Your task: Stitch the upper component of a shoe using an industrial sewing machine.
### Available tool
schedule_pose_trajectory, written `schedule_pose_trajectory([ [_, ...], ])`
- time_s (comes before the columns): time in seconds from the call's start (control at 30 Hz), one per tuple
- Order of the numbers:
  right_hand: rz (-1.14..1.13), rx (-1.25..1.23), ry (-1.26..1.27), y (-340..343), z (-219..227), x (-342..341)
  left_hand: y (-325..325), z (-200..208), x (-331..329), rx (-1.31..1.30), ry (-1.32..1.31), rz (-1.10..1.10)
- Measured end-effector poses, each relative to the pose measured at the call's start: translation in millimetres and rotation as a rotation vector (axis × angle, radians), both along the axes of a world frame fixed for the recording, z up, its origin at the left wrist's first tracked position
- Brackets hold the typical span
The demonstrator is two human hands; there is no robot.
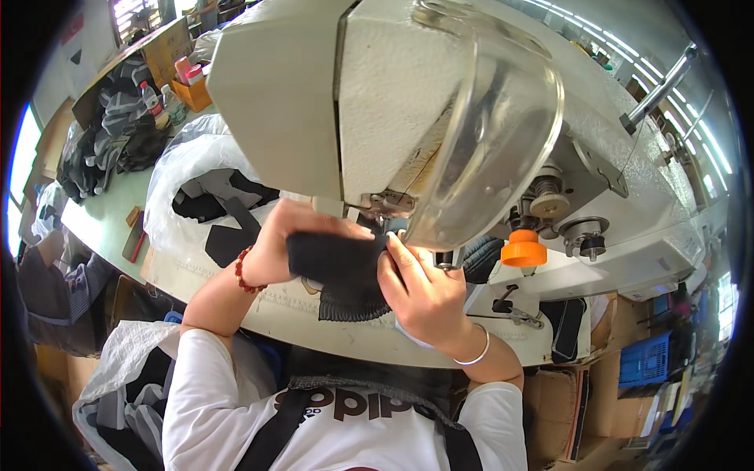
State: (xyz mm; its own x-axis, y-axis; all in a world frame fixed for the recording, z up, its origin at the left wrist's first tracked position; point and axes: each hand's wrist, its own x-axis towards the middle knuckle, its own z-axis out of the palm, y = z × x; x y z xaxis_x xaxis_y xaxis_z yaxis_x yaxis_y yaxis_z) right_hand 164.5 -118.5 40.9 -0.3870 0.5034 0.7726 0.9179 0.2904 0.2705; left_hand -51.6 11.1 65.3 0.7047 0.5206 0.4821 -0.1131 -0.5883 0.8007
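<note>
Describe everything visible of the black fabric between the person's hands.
The black fabric looks like cloth: a smooth panel, with a ribbed strip at its near edge. It sits in front of the sewing machine, its far end partly hidden. The left hand meets its upper left edge; the right hand touches its right side.

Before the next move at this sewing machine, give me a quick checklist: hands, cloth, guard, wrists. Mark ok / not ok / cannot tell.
1. Both hands on the work: ok. Left hand and right hand both touch the black cloth.
2. Fingers well away from the stitching area: not ok. Fingertips of both hands sit close together just under the sewing machine head.
3. Needle tip position: cannot tell, too small and crowded by fingers.
4. Clear plastic guard fitted: ok, mounted at the head's front right.
5. Wristwear away from the stitching area: ok. Red beaded bracelet and white bangle sit back at the wrists.
6. Machine stopped: cannot tell from one picture.
</note>
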Motion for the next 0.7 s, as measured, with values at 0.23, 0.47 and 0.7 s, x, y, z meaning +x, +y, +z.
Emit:
schedule_pose_trajectory([
  [0.23,0.015,-0.032,0.004,0,-3,1,0,10,1,0.42,0.013,-0.191],
  [0.47,-0.009,-0.008,-0.025,1,-1,-1,6,9,-2,0.411,-0.011,-0.216],
  [0.7,0.041,-0.035,-0.005,4,5,-1,11,0,4,0.367,-0.095,-0.199],
])
